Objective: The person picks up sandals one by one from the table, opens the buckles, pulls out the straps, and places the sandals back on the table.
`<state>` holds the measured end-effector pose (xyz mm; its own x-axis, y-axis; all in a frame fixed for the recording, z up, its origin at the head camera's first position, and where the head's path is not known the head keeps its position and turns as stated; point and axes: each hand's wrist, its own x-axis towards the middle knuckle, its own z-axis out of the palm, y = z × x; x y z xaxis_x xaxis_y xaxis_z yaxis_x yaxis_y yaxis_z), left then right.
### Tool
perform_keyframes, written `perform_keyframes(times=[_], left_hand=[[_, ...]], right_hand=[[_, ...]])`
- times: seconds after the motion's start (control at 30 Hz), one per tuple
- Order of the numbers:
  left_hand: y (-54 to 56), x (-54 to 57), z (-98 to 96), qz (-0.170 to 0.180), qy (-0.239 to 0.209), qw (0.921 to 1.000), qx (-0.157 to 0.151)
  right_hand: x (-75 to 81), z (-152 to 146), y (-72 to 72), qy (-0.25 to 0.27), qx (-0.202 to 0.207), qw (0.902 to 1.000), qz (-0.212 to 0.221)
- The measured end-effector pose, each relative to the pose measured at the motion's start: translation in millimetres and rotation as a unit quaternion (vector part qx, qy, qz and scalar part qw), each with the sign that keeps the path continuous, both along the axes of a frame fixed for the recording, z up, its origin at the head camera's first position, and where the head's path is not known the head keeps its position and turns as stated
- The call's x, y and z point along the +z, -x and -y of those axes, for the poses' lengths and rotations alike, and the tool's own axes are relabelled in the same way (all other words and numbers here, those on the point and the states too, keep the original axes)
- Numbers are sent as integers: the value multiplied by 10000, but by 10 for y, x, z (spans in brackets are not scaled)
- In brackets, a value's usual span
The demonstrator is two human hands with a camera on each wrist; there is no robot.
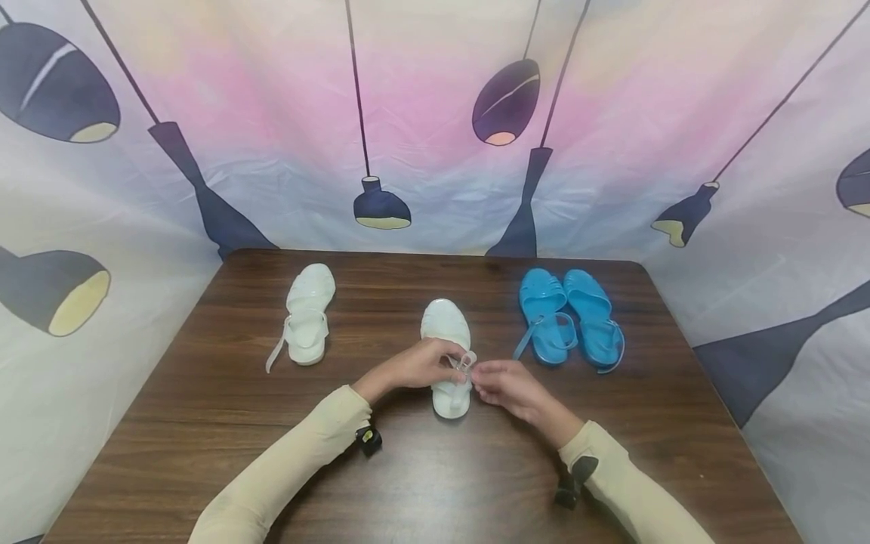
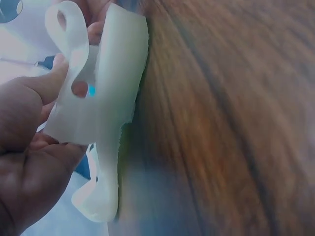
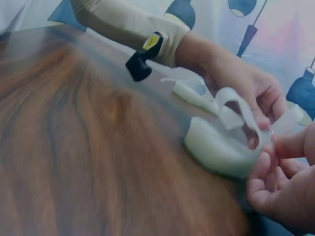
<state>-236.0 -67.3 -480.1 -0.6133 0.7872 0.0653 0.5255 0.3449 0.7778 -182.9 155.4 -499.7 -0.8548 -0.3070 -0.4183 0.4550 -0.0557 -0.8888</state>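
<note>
A white sandal (image 1: 445, 319) lies on the table in front of me, toe pointing away. My left hand (image 1: 420, 366) reaches in from its left side and pinches the ankle strap (image 2: 76, 37) between thumb and fingers. From the right, my right hand (image 1: 510, 388) pinches the strap near a small buckle, fingertips close to the left hand's. The strap loops up above the heel (image 3: 216, 150) in the right wrist view. The fingers partly hide the buckle, so I cannot tell whether it is fastened.
Another white sandal (image 1: 311, 291) lies at the back left, its strap end hanging loose to the left. Two blue sandals (image 1: 542, 291) sit side by side at the back right. Behind the wooden table (image 1: 224, 431) hangs a cloth (image 1: 435, 113) printed with lamps.
</note>
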Motion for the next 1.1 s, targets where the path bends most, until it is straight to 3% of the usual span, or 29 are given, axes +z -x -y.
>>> perform_keyframes(times=[0.4,0.57,0.93,1.1], left_hand=[[-22,-14,-18,-98,-19,9999,108],[-23,-7,-11,-36,-53,9998,174],[-14,-19,-29,-29,-72,9999,122],[-17,-38,-33,-4,-103,9997,201]], right_hand=[[36,-42,-90,-557,-42,9966,-605],[13,0,-110,-585,-289,9940,-874],[20,61,-84,-699,-745,9913,-831],[18,48,-100,-751,-719,9912,-816]])
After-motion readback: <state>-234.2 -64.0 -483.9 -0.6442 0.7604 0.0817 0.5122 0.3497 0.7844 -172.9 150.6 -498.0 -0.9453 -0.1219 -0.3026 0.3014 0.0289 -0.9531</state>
